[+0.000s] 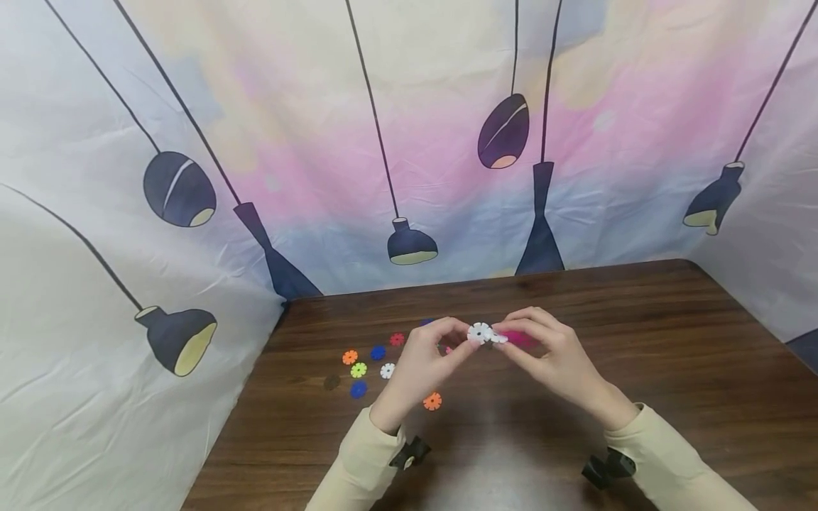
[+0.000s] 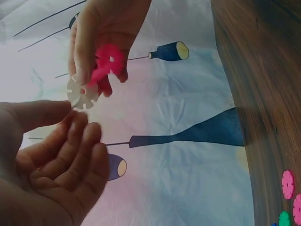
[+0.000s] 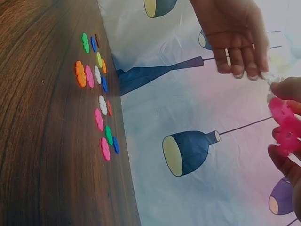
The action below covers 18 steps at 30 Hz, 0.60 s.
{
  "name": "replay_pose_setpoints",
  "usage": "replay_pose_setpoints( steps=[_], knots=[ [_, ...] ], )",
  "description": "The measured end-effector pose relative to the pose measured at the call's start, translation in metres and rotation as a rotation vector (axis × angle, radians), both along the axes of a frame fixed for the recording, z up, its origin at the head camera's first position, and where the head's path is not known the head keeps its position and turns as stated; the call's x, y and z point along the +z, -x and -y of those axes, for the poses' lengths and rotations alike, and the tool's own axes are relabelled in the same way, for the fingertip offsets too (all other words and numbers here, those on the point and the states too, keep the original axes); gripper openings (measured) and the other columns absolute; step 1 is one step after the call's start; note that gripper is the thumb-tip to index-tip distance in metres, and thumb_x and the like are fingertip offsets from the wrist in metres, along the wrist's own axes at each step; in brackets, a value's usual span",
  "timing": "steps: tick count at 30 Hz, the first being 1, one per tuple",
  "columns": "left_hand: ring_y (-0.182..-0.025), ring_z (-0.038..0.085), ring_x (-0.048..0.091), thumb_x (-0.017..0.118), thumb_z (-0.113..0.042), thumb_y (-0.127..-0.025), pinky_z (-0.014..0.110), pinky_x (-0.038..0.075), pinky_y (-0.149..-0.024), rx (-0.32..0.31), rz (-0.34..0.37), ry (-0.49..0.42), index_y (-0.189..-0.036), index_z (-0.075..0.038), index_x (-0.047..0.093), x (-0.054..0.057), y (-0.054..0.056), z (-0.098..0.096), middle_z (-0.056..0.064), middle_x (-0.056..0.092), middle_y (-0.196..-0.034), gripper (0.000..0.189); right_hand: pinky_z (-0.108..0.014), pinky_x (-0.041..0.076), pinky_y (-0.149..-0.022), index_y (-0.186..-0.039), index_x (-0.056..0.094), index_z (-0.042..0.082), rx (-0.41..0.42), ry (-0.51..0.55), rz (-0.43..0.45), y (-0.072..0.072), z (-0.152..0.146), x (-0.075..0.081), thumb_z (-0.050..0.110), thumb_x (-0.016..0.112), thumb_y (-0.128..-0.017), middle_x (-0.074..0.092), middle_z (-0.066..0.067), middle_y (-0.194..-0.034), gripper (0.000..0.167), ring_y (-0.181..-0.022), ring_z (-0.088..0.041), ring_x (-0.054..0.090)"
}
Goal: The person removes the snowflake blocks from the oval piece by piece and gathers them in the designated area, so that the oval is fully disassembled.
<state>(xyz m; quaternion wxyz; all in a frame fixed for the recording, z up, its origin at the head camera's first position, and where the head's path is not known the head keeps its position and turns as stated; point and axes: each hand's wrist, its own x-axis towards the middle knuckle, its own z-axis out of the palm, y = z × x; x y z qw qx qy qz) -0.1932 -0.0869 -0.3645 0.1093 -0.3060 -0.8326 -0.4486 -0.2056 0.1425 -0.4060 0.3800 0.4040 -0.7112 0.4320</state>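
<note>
My left hand point(image 1: 422, 365) pinches a white notched disc point(image 1: 479, 333) between thumb and fingertips, above the table. Opposite it, my right hand point(image 1: 559, 355) grips bright pink notched discs point(image 3: 289, 136) linked together, with a white disc point(image 2: 83, 98) at their end. The white pieces meet between the two hands' fingertips. In the left wrist view, the other fingers of my left hand point(image 2: 61, 165) are loosely bent. Part of the pink discs is hidden behind the right fingers in the head view.
Several loose notched discs lie on the dark wooden table point(image 1: 287, 440), including an orange disc point(image 1: 432, 402), a blue disc point(image 1: 358, 389) and a yellow-green disc point(image 1: 358, 370). A cloth backdrop point(image 1: 307, 128) printed with lamps stands behind the table and along its sides.
</note>
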Motion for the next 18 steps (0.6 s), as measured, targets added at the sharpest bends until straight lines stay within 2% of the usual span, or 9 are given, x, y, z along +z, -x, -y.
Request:
replay_pose_setpoints(
  steps=[3, 7, 10, 14, 15, 18],
  knots=[
    [-0.076, 0.011, 0.061, 0.073, -0.024, -0.095, 0.027, 0.054, -0.070, -0.018, 0.046, 0.046, -0.104, -0.012, 0.073, -0.0003, -0.0005, -0.0001, -0.006, 0.071, -0.095, 0.015, -0.014, 0.049, -0.085, -0.107, 0.075, 0.011, 0.000, -0.008, -0.013, 0.0004, 0.0000, 0.0002, -0.009, 0.086, -0.067, 0.068, -0.002, -0.104, 0.046, -0.095, -0.015, 0.063],
    [-0.078, 0.009, 0.062, 0.072, -0.023, -0.095, 0.029, 0.055, -0.073, -0.053, 0.083, 0.062, -0.103, -0.012, 0.073, -0.0014, -0.0005, -0.0011, -0.007, 0.070, -0.093, 0.014, -0.016, 0.049, -0.082, -0.105, 0.076, 0.012, 0.006, -0.019, -0.037, 0.0010, 0.0003, 0.0010, -0.007, 0.084, -0.071, 0.068, -0.001, -0.103, 0.040, -0.093, -0.015, 0.063],
    [-0.079, 0.009, 0.062, 0.072, -0.026, -0.095, 0.030, 0.055, -0.073, -0.066, 0.093, 0.063, -0.102, -0.013, 0.072, -0.0017, -0.0005, -0.0024, -0.008, 0.069, -0.092, 0.014, -0.016, 0.050, -0.080, -0.103, 0.075, 0.012, 0.016, -0.018, -0.041, 0.0009, 0.0012, 0.0015, -0.008, 0.083, -0.071, 0.069, -0.001, -0.102, 0.038, -0.091, -0.014, 0.063],
    [-0.077, 0.015, 0.063, 0.072, -0.029, -0.095, 0.028, 0.055, -0.070, -0.067, 0.094, 0.057, -0.099, -0.013, 0.073, -0.0027, -0.0002, -0.0035, -0.008, 0.068, -0.088, 0.016, -0.016, 0.051, -0.077, -0.101, 0.075, 0.013, 0.030, -0.025, -0.040, 0.0005, 0.0020, 0.0010, -0.011, 0.084, -0.068, 0.069, 0.000, -0.100, 0.042, -0.088, -0.013, 0.063],
    [-0.077, 0.015, 0.063, 0.072, -0.029, -0.096, 0.028, 0.054, -0.069, -0.065, 0.095, 0.053, -0.099, -0.013, 0.073, -0.0031, -0.0005, -0.0034, -0.008, 0.068, -0.088, 0.016, -0.016, 0.051, -0.076, -0.101, 0.075, 0.013, 0.033, -0.028, -0.042, 0.0006, 0.0019, 0.0004, -0.009, 0.084, -0.070, 0.069, 0.000, -0.100, 0.039, -0.087, -0.013, 0.063],
    [-0.074, 0.013, 0.061, 0.071, -0.029, -0.096, 0.028, 0.054, -0.067, -0.057, 0.079, 0.041, -0.098, -0.013, 0.073, -0.0026, -0.0019, -0.0027, -0.006, 0.069, -0.087, 0.016, -0.016, 0.050, -0.075, -0.099, 0.075, 0.013, 0.031, -0.031, -0.059, 0.0011, 0.0016, -0.0011, 0.011, 0.080, -0.087, 0.069, -0.001, -0.098, 0.013, -0.086, -0.013, 0.063]
  ],
)
